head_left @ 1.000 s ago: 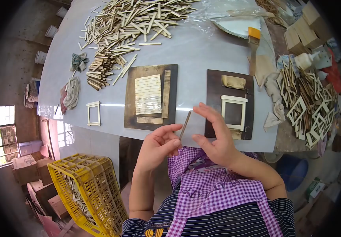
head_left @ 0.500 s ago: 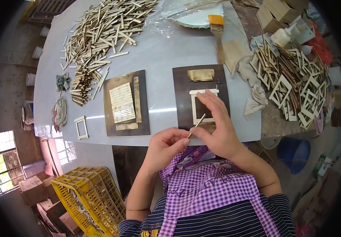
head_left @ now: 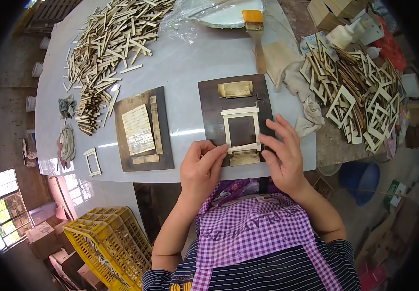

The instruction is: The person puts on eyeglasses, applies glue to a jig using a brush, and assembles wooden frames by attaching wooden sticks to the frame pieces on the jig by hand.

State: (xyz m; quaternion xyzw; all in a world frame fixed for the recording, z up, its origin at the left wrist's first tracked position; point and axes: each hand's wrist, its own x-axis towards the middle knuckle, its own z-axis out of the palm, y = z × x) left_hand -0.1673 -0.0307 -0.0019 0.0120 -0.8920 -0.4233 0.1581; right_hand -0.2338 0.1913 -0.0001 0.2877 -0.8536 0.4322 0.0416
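A pale rectangular wooden frame (head_left: pixel 227 128) lies on a dark board (head_left: pixel 211 109), between a wooden block (head_left: pixel 235 89) above it and another block (head_left: pixel 245 158) below. My left hand (head_left: pixel 201 166) pinches the left end of a thin wooden stick (head_left: pixel 243 148) that lies along the frame's lower edge. My right hand (head_left: pixel 285 157) is open at the frame's right side, its fingers spread and the fingertips by the lower right corner. Whether those fingertips touch the wood, I cannot tell.
Loose sticks (head_left: pixel 117 46) are heaped at the back left. A second board (head_left: pixel 163 131) holds a panel of strips; a small frame (head_left: pixel 92 162) lies left of it. Finished frames (head_left: pixel 347 104) pile up at right, near a brush (head_left: pixel 255 41) and rags (head_left: pixel 309 109). A yellow crate (head_left: pixel 117 242) stands below.
Both hands have come down to the board. The stick, held up in the air before, now lies along the frame's lower edge. My right hand has let go of it and moved to the right.
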